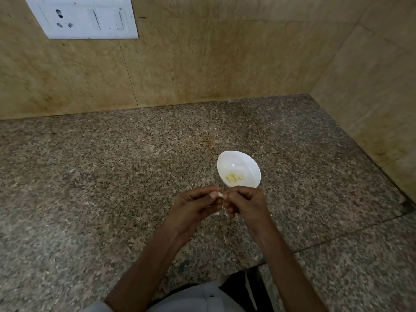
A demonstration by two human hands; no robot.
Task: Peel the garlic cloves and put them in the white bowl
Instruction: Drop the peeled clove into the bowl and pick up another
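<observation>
Curled left hand [193, 207] and right hand [246, 203] pinching small pale garlic clove [220, 195], mid-peel — few peeled yellowish cloves [234, 177] lying in round white bowl [227, 157].

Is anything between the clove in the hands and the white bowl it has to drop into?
Nothing visible stands in the way. The garlic clove, pinched by the left hand and the right hand, is held just on the near side of the white bowl, whose open top holds only a few peeled pieces.
</observation>
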